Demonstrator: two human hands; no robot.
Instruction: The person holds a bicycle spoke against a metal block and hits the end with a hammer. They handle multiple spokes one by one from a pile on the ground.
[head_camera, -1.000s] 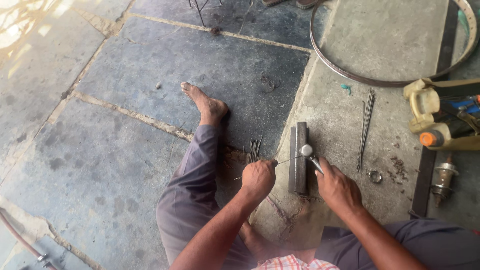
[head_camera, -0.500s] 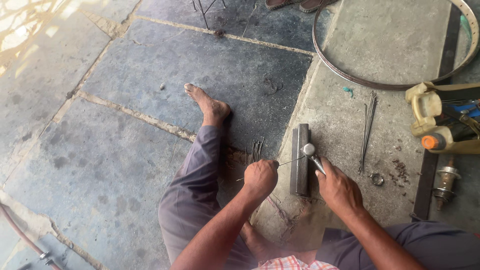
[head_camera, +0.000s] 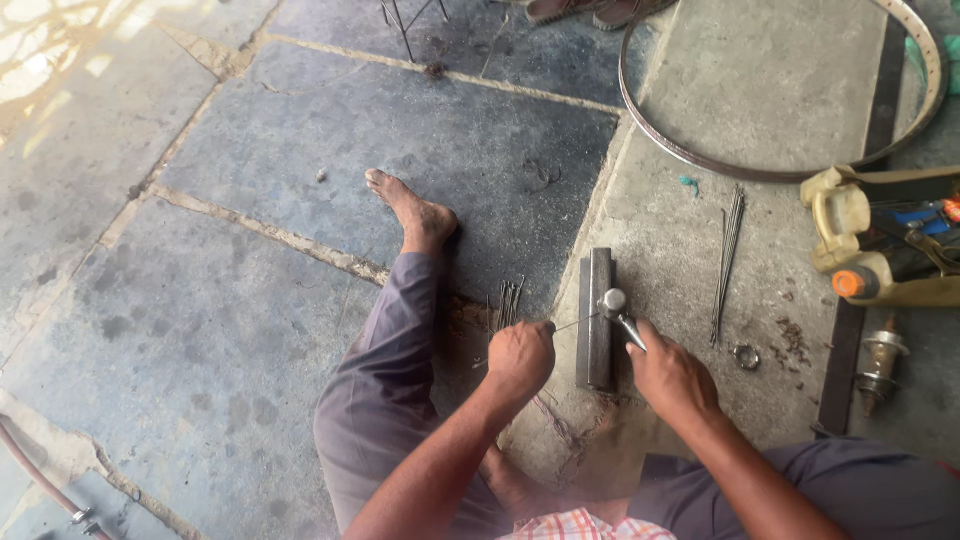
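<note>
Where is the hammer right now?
Head view, centre-right: the hammer is in the right hand, its head over the metal bar, beside the left hand.

Both forearms reach forward and down from the bottom edge; the left hand (head_camera: 520, 357) is curled into a closed fist, knuckles up; the right hand (head_camera: 672, 378) is also closed, thumb pointing forward; the hands sit near each other, apart.

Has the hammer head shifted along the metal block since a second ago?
No. The hammer head sits at the same spot near the far end of the metal block, with the right hand on its handle.
</note>
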